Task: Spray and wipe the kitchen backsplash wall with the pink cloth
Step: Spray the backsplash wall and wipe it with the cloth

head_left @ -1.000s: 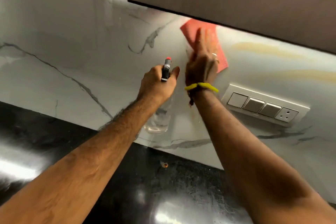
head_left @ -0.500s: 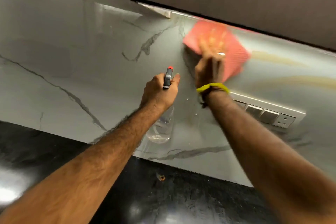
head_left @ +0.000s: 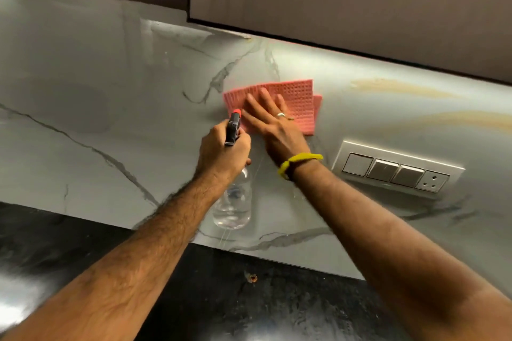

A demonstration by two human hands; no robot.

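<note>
Right hand: your right hand (head_left: 273,124) is lying flat with fingers spread, pressing the pink cloth (head_left: 297,101) against the backsplash wall (head_left: 110,97). A ring (head_left: 281,114) is showing on one finger, and a yellow band (head_left: 299,164) is circling the wrist.

Left hand: your left hand (head_left: 223,152) is curling around the neck of the spray bottle (head_left: 232,202), gripping it just left of the right hand. The bottle's black head with its red tip is pointing up toward the cloth's lower left corner, and the clear body is hanging below your fist.

Pink cloth: it is sitting folded on the wall, below the edge of the upper cabinet (head_left: 346,0) and up and left of the switch panel (head_left: 397,171). A second layer is peeking out at its right side.

Backsplash wall: grey-veined marble is running across the whole view. Yellowish streaks (head_left: 401,88) are showing to the right of the cloth, above the switch panel. A thin wet trail seems to be running down the wall below the bottle, though the view is too soft there to be sure.

Switch panel: it is sitting on the wall just right of your right wrist, with three switches and a socket in a row.

Table: the black table (head_left: 249,313) is meeting the foot of the wall, with a small brownish speck (head_left: 251,277) lying on it between your forearms.
</note>
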